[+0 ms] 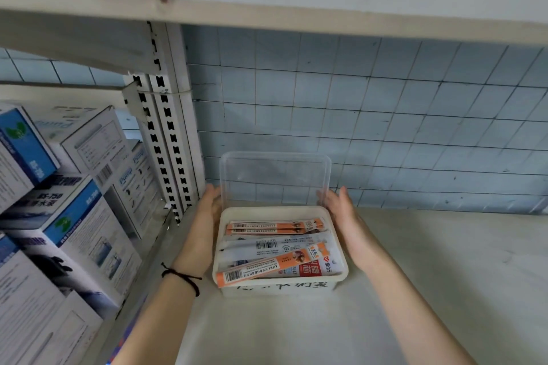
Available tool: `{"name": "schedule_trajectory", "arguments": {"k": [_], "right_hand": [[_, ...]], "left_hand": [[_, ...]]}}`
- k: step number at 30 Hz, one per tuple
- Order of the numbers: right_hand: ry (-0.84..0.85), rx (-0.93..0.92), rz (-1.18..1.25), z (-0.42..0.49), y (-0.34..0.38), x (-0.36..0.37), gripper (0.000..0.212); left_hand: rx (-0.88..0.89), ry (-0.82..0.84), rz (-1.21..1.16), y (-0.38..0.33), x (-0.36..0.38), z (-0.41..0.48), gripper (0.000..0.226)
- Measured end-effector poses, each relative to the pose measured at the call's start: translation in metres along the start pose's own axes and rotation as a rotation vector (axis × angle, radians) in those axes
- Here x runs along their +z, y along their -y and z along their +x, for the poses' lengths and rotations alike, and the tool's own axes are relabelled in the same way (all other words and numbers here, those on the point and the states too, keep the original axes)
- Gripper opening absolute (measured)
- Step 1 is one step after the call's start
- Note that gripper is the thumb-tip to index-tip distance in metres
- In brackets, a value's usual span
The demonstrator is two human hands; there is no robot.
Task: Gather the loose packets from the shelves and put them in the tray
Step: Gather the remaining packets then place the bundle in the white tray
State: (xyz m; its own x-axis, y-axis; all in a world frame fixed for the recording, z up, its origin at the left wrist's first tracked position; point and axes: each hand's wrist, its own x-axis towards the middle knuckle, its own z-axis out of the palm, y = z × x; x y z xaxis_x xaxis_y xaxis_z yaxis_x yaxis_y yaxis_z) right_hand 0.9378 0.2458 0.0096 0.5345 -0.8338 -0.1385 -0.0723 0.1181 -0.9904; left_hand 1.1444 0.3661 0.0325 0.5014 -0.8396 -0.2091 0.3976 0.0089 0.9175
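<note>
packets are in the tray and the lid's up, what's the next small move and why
Probably tuck the front orange packet back inside the tray: its barcode end pokes over the front-left rim, so the clear lid, standing upright at the back, likely would not close flat. The left hand and right hand flank the tray with straight fingers, holding nothing.

Obscured items
My right fingertips [322, 197] blur behind the lid [275, 172]; lower packets [237, 262] lie buried; tray [281, 287] lettering unreadable; boxes [44, 187] cropped left.
</note>
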Motion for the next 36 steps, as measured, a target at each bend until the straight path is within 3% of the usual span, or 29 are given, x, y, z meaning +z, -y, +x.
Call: {"name": "schedule_trajectory", "arguments": {"k": [5,7,12,17,20,22,24,29,33,35,36], "right_hand": [[0.012,-0.115,0.062,-0.016,0.003,0.002,0.079],[0.010,-0.111,0.089,-0.025,0.000,0.003,0.080],[0.001,-0.036,0.153,-0.046,-0.018,0.007,0.065],[-0.042,-0.071,0.199,-0.045,-0.016,0.003,0.077],[-0.157,-0.089,0.177,-0.038,-0.012,0.000,0.057],[-0.203,-0.085,0.166,-0.036,-0.013,-0.002,0.038],[-0.200,-0.076,0.140,-0.034,-0.016,-0.004,0.039],[-0.110,0.024,0.140,-0.030,-0.018,0.002,0.044],[-0.158,0.027,0.173,-0.031,-0.015,0.011,0.037],[-0.184,0.025,0.174,-0.031,-0.013,0.012,0.034],[-0.200,0.015,0.167,-0.031,-0.013,0.011,0.033]], "left_hand": [[0.102,-0.037,0.013,0.000,-0.002,-0.011,0.049],[0.170,-0.037,0.085,0.005,-0.004,-0.015,0.041],[0.156,-0.012,-0.057,0.017,-0.010,-0.020,0.051],[0.200,0.024,-0.067,0.018,-0.016,-0.023,0.031],[0.214,0.009,-0.030,0.025,-0.027,-0.028,0.030],[0.186,0.043,0.037,0.027,-0.034,-0.032,0.042],[0.145,0.093,0.142,0.025,-0.037,-0.035,0.065],[0.124,0.204,0.196,0.022,-0.029,-0.051,0.039],[0.110,0.087,0.165,0.027,-0.024,-0.051,0.053],[0.088,0.113,0.125,0.032,-0.026,-0.048,0.072],[0.088,0.151,0.139,0.034,-0.028,-0.048,0.071]]}}
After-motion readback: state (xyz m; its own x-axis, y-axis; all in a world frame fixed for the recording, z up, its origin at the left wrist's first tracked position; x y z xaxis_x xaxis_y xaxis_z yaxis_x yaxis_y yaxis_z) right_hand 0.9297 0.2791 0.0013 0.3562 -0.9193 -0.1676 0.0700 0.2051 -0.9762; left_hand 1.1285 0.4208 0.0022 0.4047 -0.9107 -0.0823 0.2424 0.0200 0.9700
